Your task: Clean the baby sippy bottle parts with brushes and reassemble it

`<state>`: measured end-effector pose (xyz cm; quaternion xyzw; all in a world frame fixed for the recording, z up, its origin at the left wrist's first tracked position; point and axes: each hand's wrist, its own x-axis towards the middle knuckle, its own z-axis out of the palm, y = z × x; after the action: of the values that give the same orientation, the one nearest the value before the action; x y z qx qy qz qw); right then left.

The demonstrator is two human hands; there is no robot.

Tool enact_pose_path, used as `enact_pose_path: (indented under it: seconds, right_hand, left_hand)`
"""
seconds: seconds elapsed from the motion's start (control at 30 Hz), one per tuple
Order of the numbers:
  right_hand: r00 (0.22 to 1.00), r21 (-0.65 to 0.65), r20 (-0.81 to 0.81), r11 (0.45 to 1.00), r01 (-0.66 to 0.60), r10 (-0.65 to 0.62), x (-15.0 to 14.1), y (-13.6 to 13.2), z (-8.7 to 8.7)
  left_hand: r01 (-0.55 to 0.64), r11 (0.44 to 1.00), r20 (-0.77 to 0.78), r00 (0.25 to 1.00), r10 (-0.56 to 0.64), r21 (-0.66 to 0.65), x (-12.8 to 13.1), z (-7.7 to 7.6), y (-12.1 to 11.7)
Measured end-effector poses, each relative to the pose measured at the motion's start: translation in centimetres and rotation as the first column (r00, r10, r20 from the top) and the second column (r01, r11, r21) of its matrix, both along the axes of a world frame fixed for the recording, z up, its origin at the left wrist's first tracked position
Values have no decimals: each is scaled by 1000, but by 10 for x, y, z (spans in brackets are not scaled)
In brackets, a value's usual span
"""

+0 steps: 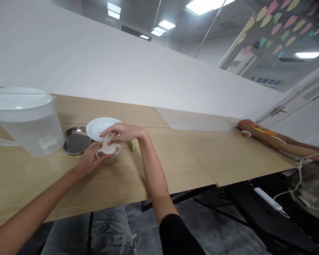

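Two bare hands are closing on a clear two-handled baby cup (pixel 108 150), which is being held centrally over the wooden desk (pixel 175 163), its base low enough that it may be touching. The left hand (pixel 91 159) is gripping the cup from the near side, fingers curled around its white handle collar, seemingly to keep the body from turning. The right hand (pixel 124 131) is arching over the top, its fingers (pixel 108 134) closing on the clear cap, a hold that looks chosen for working that upper part against the steadied body. Just behind the cup, a white plate (pixel 113 124) is lying beside a round steel tray (pixel 74 141), and a small green strip (pixel 131 145) is lying near the right wrist. A lidded plastic pitcher (pixel 29 138) is standing further left, apparently kept out of the hands' way. Well off to the right, another person's hand (pixel 246 125) is resting at the desk's far end.
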<state>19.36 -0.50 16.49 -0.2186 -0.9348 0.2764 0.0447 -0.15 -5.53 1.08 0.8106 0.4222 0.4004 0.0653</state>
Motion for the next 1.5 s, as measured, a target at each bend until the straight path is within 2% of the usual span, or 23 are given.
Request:
enact_pose_path:
  seconds: [0.17, 0.27, 0.37, 0.47, 0.57, 0.7, 0.87, 1.0, 1.1, 1.23, 1.27, 1.37, 1.5]
  right_hand:
    - [999, -4, -26, 999, 33, -33, 3, 0, 2]
    - [989, -2, -121, 996, 85, -85, 11, -6, 10]
    - [939, 52, -285, 975, 217, -194, 18, -8, 15]
    - [860, 119, -357, 895, 430, -366, 15, 3, 5]
    - [836, 155, -224, 828, 538, -501, 2, 24, -19]
    - [852, 197, 17, 837, 510, -523, -17, 45, -47]
    - [801, 308, 234, 824, 476, -550, -29, 46, -60]
    - [765, 346, 259, 796, 497, -590, -35, 46, -66]
    - [764, 382, 216, 772, 508, -609, -33, 45, -61]
    - [787, 447, 82, 729, 519, -611, -23, 24, -31]
    - [807, 444, 41, 734, 514, -589, -21, 15, -22]
    - [863, 337, 101, 833, 438, -495, -22, -15, -2]
    - [837, 441, 235, 822, 361, -494, -33, -41, -3]
  left_hand:
    - [-8, 997, 18, 1000, 9, -76, 3, 5, -1]
    - [-21, 994, 22, 1000, 23, -105, 4, 4, -1]
    - [-19, 995, 39, 999, 23, -94, 4, 2, -1]
    - [-17, 997, 44, 999, 21, -79, 3, -2, 1]
    - [-32, 996, 38, 999, 35, -81, 2, -4, 2]
    - [-53, 996, 24, 998, 55, -75, 1, -5, 3]
    - [-45, 997, 19, 999, 47, -66, 1, -5, 3]
    - [-27, 998, 30, 999, 29, -62, 2, -3, 2]
    - [-22, 997, 33, 999, 25, -67, 2, -3, 2]
    - [-19, 998, 38, 999, 22, -59, 3, -5, 3]
    - [-17, 998, 38, 999, 20, -57, 2, -6, 3]
    - [-12, 998, 47, 999, 15, -68, 2, -5, 3]
    - [-1, 992, 90, 996, 13, -126, 3, -1, 0]
